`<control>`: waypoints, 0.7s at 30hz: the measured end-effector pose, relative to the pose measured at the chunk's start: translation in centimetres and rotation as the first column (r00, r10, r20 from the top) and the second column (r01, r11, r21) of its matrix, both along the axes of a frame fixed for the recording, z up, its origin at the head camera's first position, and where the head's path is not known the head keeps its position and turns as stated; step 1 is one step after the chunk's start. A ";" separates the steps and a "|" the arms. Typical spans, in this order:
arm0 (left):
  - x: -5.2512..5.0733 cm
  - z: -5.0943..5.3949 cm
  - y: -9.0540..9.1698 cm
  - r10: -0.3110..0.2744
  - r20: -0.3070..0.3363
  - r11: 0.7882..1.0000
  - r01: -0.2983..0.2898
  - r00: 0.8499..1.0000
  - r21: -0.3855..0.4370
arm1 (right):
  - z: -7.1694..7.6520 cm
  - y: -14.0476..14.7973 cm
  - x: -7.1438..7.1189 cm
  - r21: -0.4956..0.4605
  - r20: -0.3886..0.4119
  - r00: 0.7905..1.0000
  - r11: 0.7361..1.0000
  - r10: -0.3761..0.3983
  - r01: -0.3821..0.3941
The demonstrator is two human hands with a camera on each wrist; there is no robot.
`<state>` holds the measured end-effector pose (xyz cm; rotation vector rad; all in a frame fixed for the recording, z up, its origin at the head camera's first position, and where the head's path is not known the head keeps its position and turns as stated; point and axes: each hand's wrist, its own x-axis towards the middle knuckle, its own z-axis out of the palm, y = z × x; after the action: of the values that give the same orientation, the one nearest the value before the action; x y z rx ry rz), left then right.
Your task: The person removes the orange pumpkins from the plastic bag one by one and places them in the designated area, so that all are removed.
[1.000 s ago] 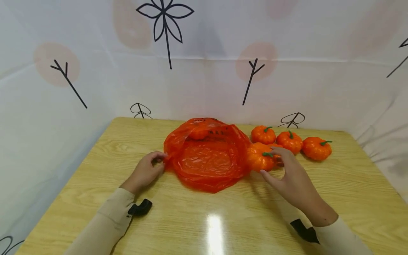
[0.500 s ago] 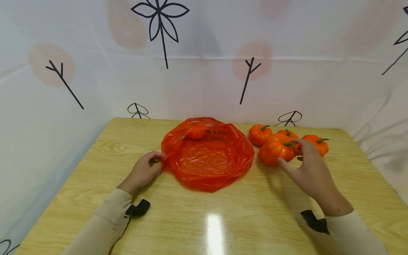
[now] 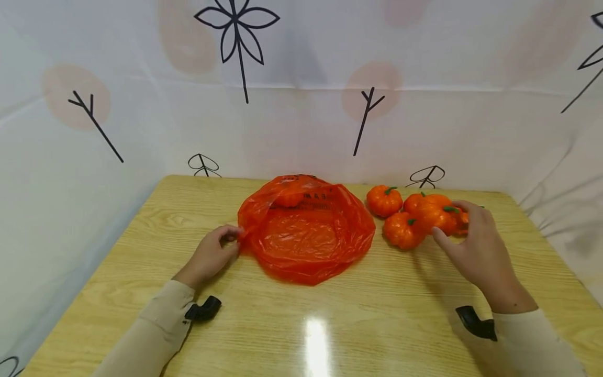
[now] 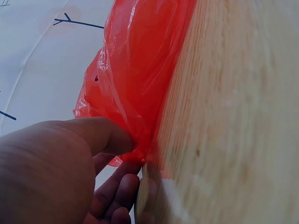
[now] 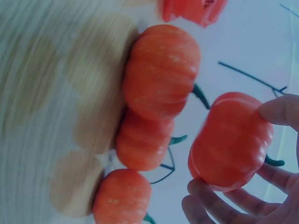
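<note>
My left hand pinches the left edge of a red plastic bag lying spread on the table; the left wrist view shows thumb and fingertips on the gathered plastic. Inside the bag, a rounded orange pumpkin shows at the back. With thumb and fingers spread around it, my right hand holds a small orange pumpkin with a green stem. Near it on the table sit several similar pumpkins, one at the front and one at the back. The held pumpkin partly hides others behind it.
Under everything is a light wooden table, its far edge against a white patterned cloth. Black bands sit at both wrists. The pumpkins cluster right of the bag.
My right hand has moved right with its pumpkin, away from the bag and over the cluster. A front pumpkin it overlapped now shows whole. The left hand keeps its place on the bag.
</note>
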<state>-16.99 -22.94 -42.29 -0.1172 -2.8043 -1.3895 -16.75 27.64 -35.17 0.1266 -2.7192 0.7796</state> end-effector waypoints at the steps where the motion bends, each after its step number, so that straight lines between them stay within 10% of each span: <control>1: 0.0 0.0 0.0 0.001 0.003 1.000 -0.001 1.000 -0.001 | -0.1 0.2 -0.1 -0.002 0.008 1.000 1.000 -0.006 0.006; 21: 0.0 -0.1 0.0 0.000 -0.011 1.000 -0.001 1.000 -0.016 | -1.4 2.8 -1.3 0.054 0.179 0.980 0.996 -0.082 0.073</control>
<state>-17.01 -22.89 -42.36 -0.1239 -2.8066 -1.3629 -18.00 30.43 -36.58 -0.0428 -2.8951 0.7381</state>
